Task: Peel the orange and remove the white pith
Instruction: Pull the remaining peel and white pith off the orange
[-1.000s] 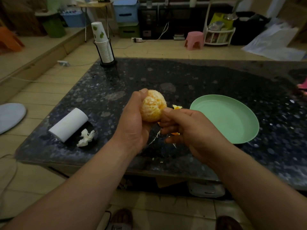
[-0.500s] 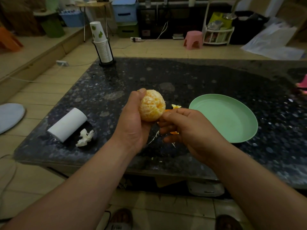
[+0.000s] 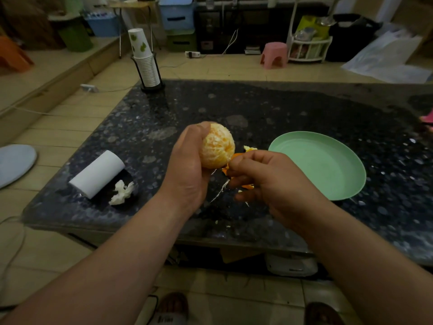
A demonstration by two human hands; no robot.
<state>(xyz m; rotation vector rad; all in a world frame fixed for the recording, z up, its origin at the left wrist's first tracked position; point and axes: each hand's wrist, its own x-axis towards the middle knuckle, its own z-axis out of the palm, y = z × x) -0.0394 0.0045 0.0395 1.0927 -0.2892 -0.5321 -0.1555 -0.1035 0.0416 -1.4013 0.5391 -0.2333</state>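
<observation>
My left hand [image 3: 187,170] grips a peeled orange [image 3: 216,147] above the dark stone table [image 3: 293,109]; pale pith webs its surface. My right hand [image 3: 269,181] sits just right of and below the fruit, fingers curled around orange peel pieces [image 3: 249,150] that show above and below the fingers. Its fingertips pinch at the orange's lower right side. Thin white pith strands [image 3: 220,190] hang down between the two hands.
An empty green plate [image 3: 328,160] lies right of my hands. A white paper roll [image 3: 97,173] and a crumpled tissue [image 3: 121,192] lie at the left. A stack of paper cups in a holder [image 3: 146,64] stands at the table's far left corner.
My right hand has slipped slightly down and right along the orange's lower side. The left hand keeps the fruit in nearly the same place.
</observation>
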